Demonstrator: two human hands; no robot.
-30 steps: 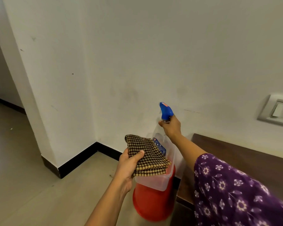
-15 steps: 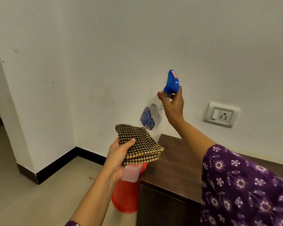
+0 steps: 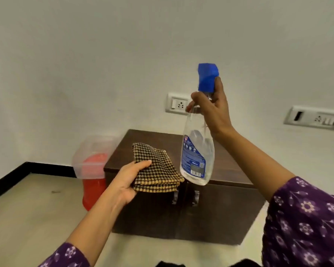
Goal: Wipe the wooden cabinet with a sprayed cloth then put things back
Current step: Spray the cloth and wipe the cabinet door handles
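One low, dark wooden cabinet [image 3: 216,214] stands against a pale wall and serves as the landmark here; its top is not yet being wiped. Just beside the cabinet's left end, on the floor, sits a red bin [image 3: 94,191] with a cloudy plastic tub [image 3: 89,151] resting on it. Above the cabinet's front edge hangs a clear spray bottle [image 3: 198,157] with a blue trigger head, tilted slightly, its base close to the cloth. The folded brown-and-yellow checked cloth [image 3: 158,170] is held over the cabinet's left front corner. The left hand [image 3: 125,182] grasps the cloth from below, thumb pressed on top. The right hand [image 3: 212,112], raised above the cabinet, is wrapped around the bottle's neck under the trigger head. On the wall behind and above the cabinet is a white socket [image 3: 176,103]; a second socket panel [image 3: 314,118] lies to the cabinet's right. The likely step is wetting the cloth. Which way the nozzle faces is hard to tell, so a squeeze now could send mist past the cloth onto the wall or the socket. The hold high on the neck could also let the bottle swing or slip.
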